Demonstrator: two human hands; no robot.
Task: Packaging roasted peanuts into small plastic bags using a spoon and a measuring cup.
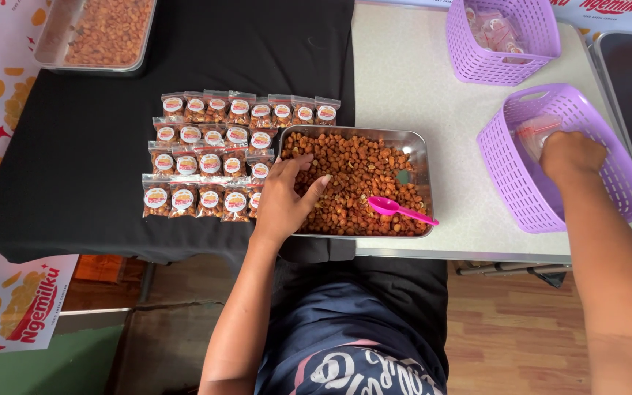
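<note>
Four rows of filled snack packets [221,153] are lying packed left of the still-full nut tray [418,146]. The left hand [283,197] is resting open on the nuts; the right hand [570,155] is grasping an empty bag [537,134] in the near purple basket [521,190].

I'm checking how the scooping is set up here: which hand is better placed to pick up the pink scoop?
Probably the left hand: it rests on the snacks in the metal tray, close to the pink scoop. The right hand is inside the nearer purple basket, farther away.
</note>
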